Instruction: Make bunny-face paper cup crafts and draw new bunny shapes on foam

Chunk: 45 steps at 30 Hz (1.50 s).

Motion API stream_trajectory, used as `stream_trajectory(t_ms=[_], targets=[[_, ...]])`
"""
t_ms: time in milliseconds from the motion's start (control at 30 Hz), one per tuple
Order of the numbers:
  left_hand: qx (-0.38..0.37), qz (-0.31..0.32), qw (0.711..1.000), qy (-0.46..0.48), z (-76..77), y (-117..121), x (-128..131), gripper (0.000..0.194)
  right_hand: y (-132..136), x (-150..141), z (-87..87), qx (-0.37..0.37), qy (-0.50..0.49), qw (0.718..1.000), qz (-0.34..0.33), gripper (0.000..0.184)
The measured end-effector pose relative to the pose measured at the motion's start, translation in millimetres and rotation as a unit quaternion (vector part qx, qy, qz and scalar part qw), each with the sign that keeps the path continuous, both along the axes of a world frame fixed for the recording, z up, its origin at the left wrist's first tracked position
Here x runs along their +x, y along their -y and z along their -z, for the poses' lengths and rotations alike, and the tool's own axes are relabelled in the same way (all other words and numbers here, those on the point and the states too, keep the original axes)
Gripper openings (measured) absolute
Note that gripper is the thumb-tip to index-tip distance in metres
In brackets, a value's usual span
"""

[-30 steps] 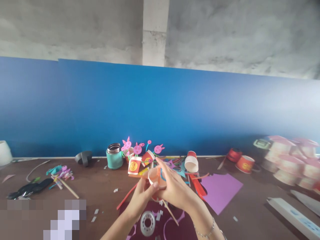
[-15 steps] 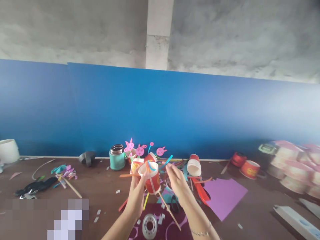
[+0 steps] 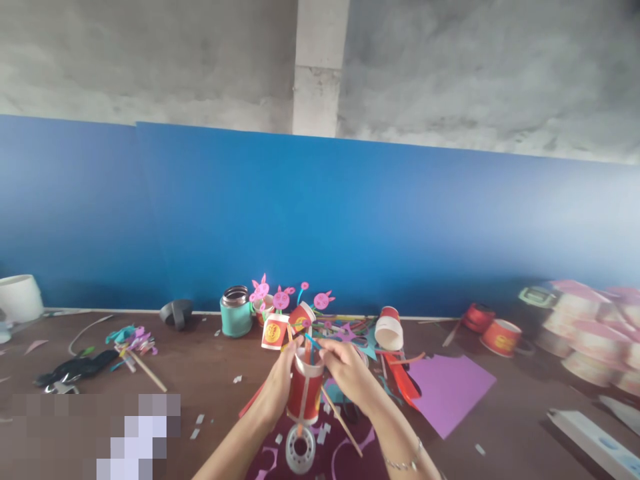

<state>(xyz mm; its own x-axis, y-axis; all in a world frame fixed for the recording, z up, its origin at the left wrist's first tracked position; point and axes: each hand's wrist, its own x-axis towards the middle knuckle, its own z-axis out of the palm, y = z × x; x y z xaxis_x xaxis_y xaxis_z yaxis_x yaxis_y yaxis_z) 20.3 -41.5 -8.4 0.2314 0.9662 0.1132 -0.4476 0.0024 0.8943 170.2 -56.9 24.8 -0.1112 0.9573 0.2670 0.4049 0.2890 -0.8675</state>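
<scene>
My left hand (image 3: 280,381) is closed around the left side of a red paper cup (image 3: 304,395), which I hold nearly upright above the table. An orange strip (image 3: 307,353) rises inside its white rim, and an orange end shows below its base. At the rim, my right hand (image 3: 346,368) pinches a thin blue strip (image 3: 313,341) that crosses the cup's opening; its fingertips are close to the rim. Behind the cup stand pink paper animal faces (image 3: 281,298) on thin stems and another red-and-white paper cup (image 3: 274,333).
A tape roll (image 3: 301,448) lies below the held cup, beside a wooden stick (image 3: 343,423). Purple paper (image 3: 453,393) and red scissors (image 3: 401,381) lie to the right. A teal jar (image 3: 235,313) stands behind; stacked pink-and-white cups (image 3: 595,333) fill the far right.
The cup has come lower and more upright. My right hand has moved left and down to the rim, bringing the blue strip over the opening.
</scene>
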Motion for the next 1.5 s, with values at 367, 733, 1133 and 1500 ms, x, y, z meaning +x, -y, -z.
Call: stream_trajectory(t_ms=[367, 733, 1133, 1500], targets=[[-0.049, 0.002, 0.999, 0.008, -22.9, 7, -4, 0.040, 4, -2, -8.6, 0.010, -0.053, 0.998, -0.027, 0.034], [-0.101, 0.020, 0.995, 0.013, -32.1, 17, 0, 0.027, 6, -2, -10.5, -0.065, -0.131, 0.989, -0.014, 0.030], [-0.077, 0.037, 0.996, -0.008, -33.9, 20, -2, 0.026, 16, -3, -22.7, -0.029, -0.078, 0.996, -0.005, 0.033], [-0.105, 0.070, 0.982, 0.139, -38.8, 33, 9, 0.025, 19, -7, -19.8, -0.026, -0.059, 0.998, -0.022, 0.034]])
